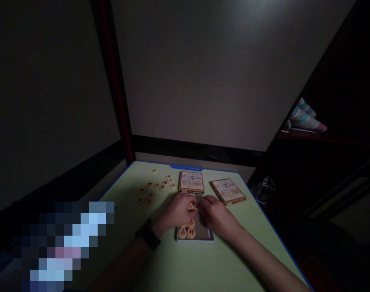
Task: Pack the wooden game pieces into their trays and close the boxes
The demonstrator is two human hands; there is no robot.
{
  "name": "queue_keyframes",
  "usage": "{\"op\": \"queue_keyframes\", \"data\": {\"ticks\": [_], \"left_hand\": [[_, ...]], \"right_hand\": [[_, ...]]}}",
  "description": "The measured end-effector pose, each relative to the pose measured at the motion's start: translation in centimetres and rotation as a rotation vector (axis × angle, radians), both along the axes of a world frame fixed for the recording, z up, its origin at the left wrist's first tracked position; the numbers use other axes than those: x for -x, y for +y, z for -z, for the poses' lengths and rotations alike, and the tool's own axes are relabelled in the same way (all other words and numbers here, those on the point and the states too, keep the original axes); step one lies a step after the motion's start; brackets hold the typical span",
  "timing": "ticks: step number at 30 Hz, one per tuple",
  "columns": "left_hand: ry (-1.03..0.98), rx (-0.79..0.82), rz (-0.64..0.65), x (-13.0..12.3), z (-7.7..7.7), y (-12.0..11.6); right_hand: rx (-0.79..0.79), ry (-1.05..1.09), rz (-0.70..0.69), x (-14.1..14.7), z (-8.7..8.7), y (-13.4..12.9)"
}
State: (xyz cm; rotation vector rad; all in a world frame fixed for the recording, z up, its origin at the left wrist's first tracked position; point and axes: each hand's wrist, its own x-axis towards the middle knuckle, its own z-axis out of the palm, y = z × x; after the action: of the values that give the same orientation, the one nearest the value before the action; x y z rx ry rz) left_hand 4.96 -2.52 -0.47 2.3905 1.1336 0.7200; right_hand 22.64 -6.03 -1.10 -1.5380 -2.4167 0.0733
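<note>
My left hand (177, 211), with a dark band on its wrist, is closed on a round wooden Chinese chess piece (190, 206) with a red character. Close beside it, my right hand (214, 213) has its fingers curled together; whatever they pinch is hidden. Both hands are over an open shallow box tray (207, 234). Several red-marked chess pieces (191, 232) lie flat in its near left part. The tray's far part is covered by my hands.
Loose chess pieces (162, 187) are scattered on the left of the pale green table (166, 267). Two printed chess boxes lie beyond my hands, one box (192, 181) in the middle and another box (228, 190) tilted to the right. A wall (197, 81) rises behind the table.
</note>
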Motion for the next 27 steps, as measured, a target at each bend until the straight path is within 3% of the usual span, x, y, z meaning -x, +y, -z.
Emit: {"op": "queue_keyframes", "data": {"ticks": [10,14,17,22,24,27], "left_hand": [[-0.090,-0.046,-0.022,0.4,-0.1,0.4],[-0.037,-0.196,-0.105,2.5,-0.6,2.0],[0.103,-0.276,-0.290,5.3,-1.2,3.7],[0.308,-0.193,-0.739,9.8,-2.0,5.3],[0.345,-0.144,-0.832,10.8,-2.0,5.6],[0.367,-0.095,-0.875,11.4,-1.7,5.8]], "right_hand": [[-0.040,0.157,-0.026,-0.2,-0.6,-0.2],[-0.030,0.222,-0.068,-0.3,-1.2,-0.4],[-0.040,0.269,-0.081,-0.7,-1.7,-0.4],[-0.144,0.346,-0.063,-1.6,-2.2,-0.1],[-0.186,0.374,-0.048,-1.8,-2.1,0.1],[-0.223,0.414,-0.020,-2.0,-1.7,0.5]]}}
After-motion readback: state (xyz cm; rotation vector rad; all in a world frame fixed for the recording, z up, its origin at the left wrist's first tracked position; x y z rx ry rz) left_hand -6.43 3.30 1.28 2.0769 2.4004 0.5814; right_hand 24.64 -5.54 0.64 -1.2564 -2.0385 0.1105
